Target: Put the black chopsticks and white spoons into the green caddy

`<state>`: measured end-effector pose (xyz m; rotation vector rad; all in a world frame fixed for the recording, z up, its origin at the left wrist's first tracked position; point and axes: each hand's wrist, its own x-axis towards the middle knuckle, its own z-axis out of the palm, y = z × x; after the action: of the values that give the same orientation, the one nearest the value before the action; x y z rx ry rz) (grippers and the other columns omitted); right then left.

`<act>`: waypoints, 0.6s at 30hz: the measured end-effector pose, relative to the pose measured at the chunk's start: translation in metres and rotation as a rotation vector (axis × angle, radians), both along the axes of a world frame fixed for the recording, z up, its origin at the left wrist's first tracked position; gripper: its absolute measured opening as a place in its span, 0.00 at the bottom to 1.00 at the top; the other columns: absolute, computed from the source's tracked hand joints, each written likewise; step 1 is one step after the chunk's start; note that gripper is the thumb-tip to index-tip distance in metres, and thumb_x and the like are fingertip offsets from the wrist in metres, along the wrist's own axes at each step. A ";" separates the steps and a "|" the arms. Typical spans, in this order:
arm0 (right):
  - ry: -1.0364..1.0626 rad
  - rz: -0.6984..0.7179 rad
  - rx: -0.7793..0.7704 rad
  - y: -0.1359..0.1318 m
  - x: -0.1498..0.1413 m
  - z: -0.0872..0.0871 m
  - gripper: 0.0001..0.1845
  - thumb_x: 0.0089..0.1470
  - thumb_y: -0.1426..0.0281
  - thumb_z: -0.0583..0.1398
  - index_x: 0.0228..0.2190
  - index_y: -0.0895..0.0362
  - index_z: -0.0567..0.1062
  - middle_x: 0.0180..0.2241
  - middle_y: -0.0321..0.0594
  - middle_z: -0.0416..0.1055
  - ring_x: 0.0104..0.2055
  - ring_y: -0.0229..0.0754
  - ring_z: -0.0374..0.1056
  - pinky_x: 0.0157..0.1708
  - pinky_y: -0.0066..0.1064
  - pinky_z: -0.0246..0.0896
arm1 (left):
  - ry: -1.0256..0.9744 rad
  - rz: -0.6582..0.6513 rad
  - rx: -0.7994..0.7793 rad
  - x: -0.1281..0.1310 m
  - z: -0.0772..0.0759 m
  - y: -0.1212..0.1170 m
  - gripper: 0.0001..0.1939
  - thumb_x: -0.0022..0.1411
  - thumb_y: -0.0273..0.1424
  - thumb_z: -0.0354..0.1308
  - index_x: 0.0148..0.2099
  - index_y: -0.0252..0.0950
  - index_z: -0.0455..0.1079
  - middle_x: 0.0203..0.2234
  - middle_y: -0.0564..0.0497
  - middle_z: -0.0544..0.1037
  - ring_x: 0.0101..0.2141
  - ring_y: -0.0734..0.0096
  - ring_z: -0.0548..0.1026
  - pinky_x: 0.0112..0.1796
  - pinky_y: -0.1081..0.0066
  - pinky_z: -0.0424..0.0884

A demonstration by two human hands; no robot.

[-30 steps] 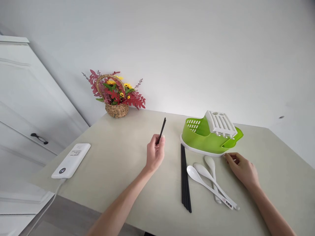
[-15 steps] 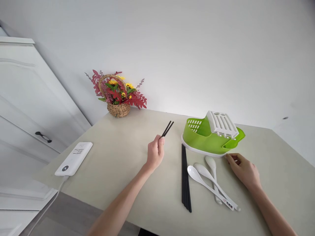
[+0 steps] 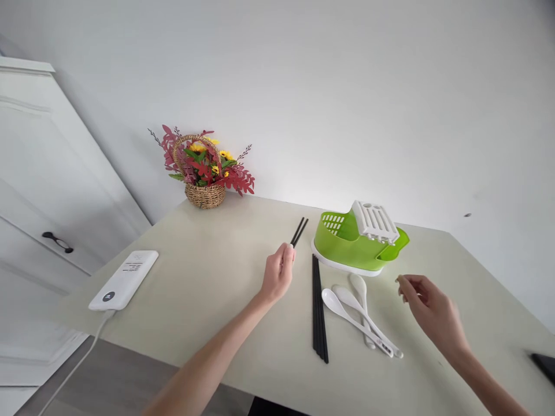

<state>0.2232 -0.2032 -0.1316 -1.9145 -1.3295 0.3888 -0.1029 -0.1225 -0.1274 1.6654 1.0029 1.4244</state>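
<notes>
My left hand (image 3: 278,273) is closed around a pair of black chopsticks (image 3: 299,231), their tips sticking up above the fist. To its right, more black chopsticks (image 3: 319,315) lie side by side on the table. Several centimetres from the spoons, my right hand (image 3: 429,303) hovers with loosely bent fingers and holds nothing. Three white spoons lie crossed between the chopsticks and that hand: the front spoon (image 3: 353,320), a middle one (image 3: 368,316) and a back one (image 3: 359,286). Behind them stands a green cutlery holder (image 3: 342,245) with a white slotted top (image 3: 376,221) and a white base.
A wicker basket (image 3: 204,196) of red leaves and yellow flowers stands at the back left. On the left edge a white power bank (image 3: 124,280) trails a white cable (image 3: 71,370). A white cabinet (image 3: 39,173) is beside the table; a dark object (image 3: 544,365) shows at the right edge.
My right hand has moved away from the holder's base and lifted, its fingers slightly looser. My left hand still grips the chopsticks, a little closer to the holder. The view has shifted slightly right.
</notes>
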 end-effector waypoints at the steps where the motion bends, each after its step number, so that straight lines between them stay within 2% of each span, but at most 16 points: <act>1: 0.000 0.087 0.001 -0.007 -0.010 0.016 0.22 0.62 0.47 0.57 0.40 0.52 0.76 0.32 0.40 0.78 0.30 0.44 0.73 0.30 0.35 0.66 | -0.004 -0.025 0.002 0.003 0.000 -0.004 0.25 0.77 0.50 0.40 0.30 0.40 0.49 0.20 0.59 0.55 0.22 0.75 0.53 0.24 0.71 0.52; 4: 0.003 0.418 -0.038 -0.020 -0.049 0.066 0.22 0.64 0.48 0.56 0.47 0.50 0.74 0.36 0.40 0.78 0.33 0.43 0.73 0.27 0.32 0.66 | -0.003 -0.088 0.020 0.011 -0.003 -0.016 0.26 0.77 0.49 0.40 0.28 0.40 0.49 0.19 0.59 0.54 0.21 0.76 0.53 0.25 0.70 0.51; 6: -0.024 0.541 -0.037 -0.021 -0.077 0.091 0.22 0.66 0.49 0.56 0.51 0.49 0.72 0.39 0.41 0.77 0.35 0.43 0.73 0.26 0.31 0.66 | 0.016 -0.140 0.038 0.016 -0.006 -0.022 0.26 0.77 0.49 0.40 0.28 0.40 0.49 0.19 0.59 0.53 0.21 0.76 0.52 0.24 0.70 0.51; 8: -0.033 0.643 -0.050 -0.019 -0.102 0.107 0.23 0.67 0.50 0.55 0.57 0.47 0.68 0.40 0.39 0.77 0.36 0.43 0.73 0.28 0.31 0.68 | 0.053 -0.184 0.063 0.019 -0.007 -0.027 0.26 0.77 0.49 0.39 0.28 0.40 0.50 0.19 0.59 0.54 0.21 0.76 0.53 0.25 0.70 0.51; 10: -0.046 0.707 -0.054 -0.016 -0.122 0.116 0.24 0.68 0.51 0.55 0.58 0.48 0.67 0.39 0.38 0.77 0.37 0.42 0.73 0.32 0.33 0.70 | 0.109 -0.229 0.088 0.020 -0.008 -0.030 0.26 0.77 0.48 0.40 0.28 0.39 0.51 0.20 0.59 0.54 0.21 0.76 0.54 0.25 0.71 0.52; 11: -0.057 0.725 -0.047 -0.014 -0.129 0.118 0.21 0.68 0.51 0.54 0.56 0.48 0.69 0.40 0.38 0.77 0.37 0.42 0.73 0.34 0.34 0.70 | 0.139 -0.250 0.101 0.020 -0.008 -0.031 0.26 0.77 0.48 0.40 0.28 0.39 0.52 0.20 0.59 0.55 0.21 0.76 0.55 0.25 0.71 0.52; 13: -0.089 0.751 -0.023 -0.011 -0.138 0.121 0.18 0.71 0.53 0.51 0.45 0.49 0.74 0.42 0.38 0.77 0.38 0.41 0.73 0.38 0.35 0.70 | 0.191 -0.291 0.130 0.019 -0.008 -0.033 0.25 0.78 0.46 0.39 0.29 0.39 0.54 0.20 0.58 0.57 0.22 0.76 0.56 0.26 0.71 0.54; 14: -0.109 0.761 -0.012 -0.010 -0.139 0.123 0.20 0.71 0.54 0.49 0.38 0.50 0.75 0.42 0.38 0.77 0.38 0.41 0.73 0.39 0.34 0.69 | 0.217 -0.305 0.147 0.018 -0.009 -0.033 0.25 0.78 0.44 0.38 0.29 0.39 0.56 0.21 0.57 0.59 0.23 0.75 0.58 0.27 0.71 0.56; 16: -0.152 0.764 0.001 -0.009 -0.139 0.126 0.24 0.72 0.56 0.47 0.30 0.51 0.73 0.39 0.38 0.77 0.35 0.40 0.72 0.37 0.34 0.67 | 0.274 -0.313 0.187 0.017 -0.010 -0.032 0.25 0.79 0.42 0.36 0.31 0.38 0.61 0.23 0.56 0.65 0.25 0.74 0.62 0.30 0.72 0.60; 18: -0.190 0.739 0.009 -0.008 -0.135 0.128 0.23 0.73 0.57 0.47 0.30 0.51 0.72 0.36 0.37 0.76 0.32 0.40 0.70 0.34 0.33 0.65 | 0.349 -0.319 0.244 0.016 -0.011 -0.028 0.24 0.79 0.41 0.37 0.33 0.38 0.64 0.25 0.54 0.70 0.27 0.72 0.67 0.35 0.71 0.64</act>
<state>0.0886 -0.2116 -0.0036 -1.4153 -2.1463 0.5610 -0.0872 -0.1509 -0.1383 2.1969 0.7173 1.0999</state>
